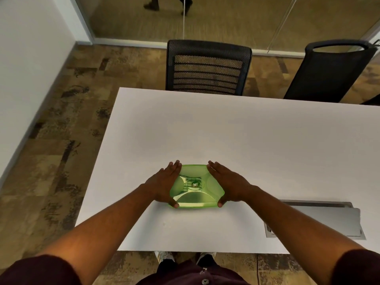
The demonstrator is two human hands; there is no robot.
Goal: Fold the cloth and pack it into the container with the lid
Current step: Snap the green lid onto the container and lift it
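Observation:
A translucent green container (195, 188) with its lid on sits on the white table (236, 130), near the front edge. Through the lid a striped cloth (190, 183) shows faintly inside. My left hand (164, 184) lies flat along the container's left side, fingers straight, thumb at the front left corner. My right hand (228, 185) lies flat along the right side in the same way, thumb at the front right corner. Both hands press against the container from either side.
A grey metal cable hatch (320, 221) is set into the table at the right. Two black office chairs (207, 68) (329, 73) stand behind the far edge. A glass wall lies beyond, with a person's legs (168, 5) behind it. A white wall is at the left.

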